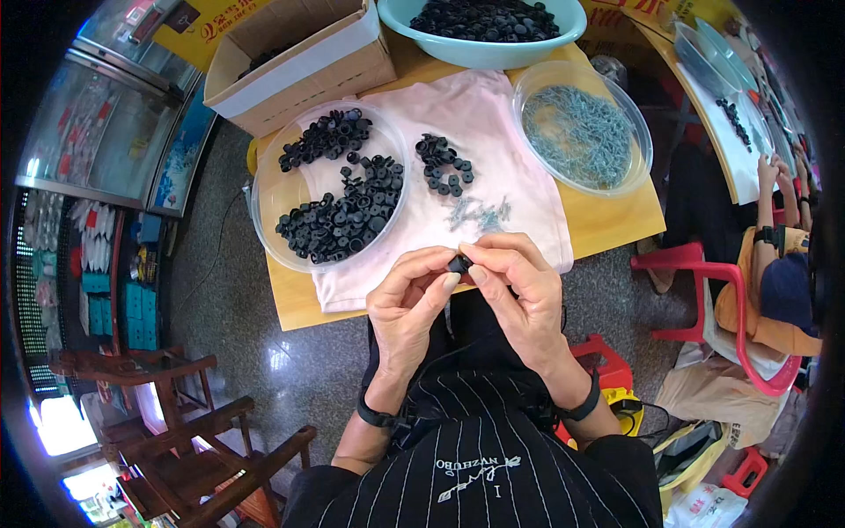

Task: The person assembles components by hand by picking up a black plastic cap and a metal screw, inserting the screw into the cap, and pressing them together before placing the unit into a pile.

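My left hand (pixel 414 286) and my right hand (pixel 515 286) meet over the table's near edge, fingertips pinched around one small black plastic part (pixel 459 263). Its exact kind is too small to make out. Just beyond my fingers, a loose bunch of thin grey metal pieces (pixel 478 214) lies on the pale pink cloth (pixel 352 295). Past those sits a small cluster of black plastic parts (pixel 437 158). To the left, a clear round tray (pixel 264 231) holds two heaps of similar black parts (pixel 339 224). At the right, a clear round tub (pixel 645 145) contains many thin grey metal pieces (pixel 576 132).
A cardboard box (pixel 304 75) and a light blue basin (pixel 484 53) of black parts stand at the table's far side. Rightward are a red plastic chair (pixel 695 264) and another person (pixel 783 273) at a second table. Wooden chairs (pixel 202 449) stand lower left.
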The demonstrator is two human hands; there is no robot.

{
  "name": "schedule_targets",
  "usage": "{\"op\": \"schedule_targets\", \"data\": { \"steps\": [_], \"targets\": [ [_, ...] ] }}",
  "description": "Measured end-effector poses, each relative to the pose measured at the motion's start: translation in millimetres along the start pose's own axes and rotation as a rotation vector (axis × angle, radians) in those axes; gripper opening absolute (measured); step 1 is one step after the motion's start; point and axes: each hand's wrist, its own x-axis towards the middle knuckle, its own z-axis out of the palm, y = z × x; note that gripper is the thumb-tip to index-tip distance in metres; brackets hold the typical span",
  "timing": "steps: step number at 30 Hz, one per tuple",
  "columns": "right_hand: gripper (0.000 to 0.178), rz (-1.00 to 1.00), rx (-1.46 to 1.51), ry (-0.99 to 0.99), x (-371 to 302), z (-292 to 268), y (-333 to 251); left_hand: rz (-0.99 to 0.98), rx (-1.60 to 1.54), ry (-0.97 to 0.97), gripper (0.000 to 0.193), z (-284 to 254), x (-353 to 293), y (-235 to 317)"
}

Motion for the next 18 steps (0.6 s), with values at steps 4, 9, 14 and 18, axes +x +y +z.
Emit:
{"op": "schedule_targets", "data": {
  "steps": [4,9,14,18],
  "targets": [
    [0.031,0.003,-0.023,-0.016,-0.2,2.6,-3.3,-0.031,0.011,0.069,0.023,1.3,0.5,-1.1],
    [0.038,-0.004,-0.082,0.028,-2.8,5.2,6.7,-0.113,-0.052,0.099,0.023,5.1,-2.5,-3.1],
    [0.037,-0.059,-0.17,0.082,-4.6,9.7,11.8,-0.115,-0.086,0.111,0.023,10.4,-2.4,-5.0],
    [0.034,-0.078,-0.165,0.129,-5.6,16.7,14.7,-0.141,-0.132,0.153,0.022,9.8,-4.6,-7.5]
  ]
}}
